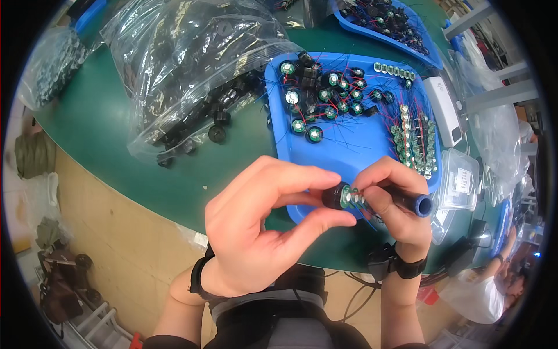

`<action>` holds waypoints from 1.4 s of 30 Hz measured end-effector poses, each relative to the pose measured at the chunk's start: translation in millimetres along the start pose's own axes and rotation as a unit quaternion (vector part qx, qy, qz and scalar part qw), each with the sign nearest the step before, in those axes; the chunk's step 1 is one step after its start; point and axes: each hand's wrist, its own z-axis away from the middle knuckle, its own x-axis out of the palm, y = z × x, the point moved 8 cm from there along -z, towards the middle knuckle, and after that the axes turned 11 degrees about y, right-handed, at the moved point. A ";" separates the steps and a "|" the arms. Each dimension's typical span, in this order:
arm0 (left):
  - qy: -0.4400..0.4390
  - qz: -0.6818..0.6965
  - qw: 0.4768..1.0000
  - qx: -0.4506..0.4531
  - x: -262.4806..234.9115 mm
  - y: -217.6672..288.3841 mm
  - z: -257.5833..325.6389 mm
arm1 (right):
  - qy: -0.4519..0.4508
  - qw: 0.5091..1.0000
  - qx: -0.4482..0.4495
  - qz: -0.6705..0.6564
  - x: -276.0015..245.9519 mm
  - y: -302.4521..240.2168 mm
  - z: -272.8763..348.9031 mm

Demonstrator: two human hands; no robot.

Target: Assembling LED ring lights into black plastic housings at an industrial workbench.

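Note:
My left hand [250,227] grips a black round housing [332,198] between its thumb and fingertips, over the near edge of a blue tray [343,150]. Touching the housing's right side is a short strip of small green circuit boards [354,199], pinched in my right hand [401,212]. That hand also has a dark tube-shaped tool [419,203] with a hollow blue end lying across its fingers. In the tray are several black round housings with green boards and thin red and black wires [331,112]. More strips of green boards [414,145] lie along its right side.
A clear plastic bag [186,64] of black round parts lies open at the left, some spilled on the green table [87,125]. Another blue tray [430,53] of wired parts stands behind. To the right are a white device [443,110] and a clear plastic box [459,180].

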 end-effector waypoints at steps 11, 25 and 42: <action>-0.018 0.014 1.000 0.006 -5.4 6.4 3.9 | -0.002 0.999 -0.046 0.016 5.1 -10.2 0.8; 0.004 0.070 0.991 -0.112 6.6 -39.6 -5.6 | 0.053 0.874 -0.282 0.392 13.7 -19.7 -1.0; 0.000 -0.014 0.998 -0.060 14.5 -44.2 -10.3 | 0.211 0.810 -0.161 0.523 -2.1 -2.2 -1.5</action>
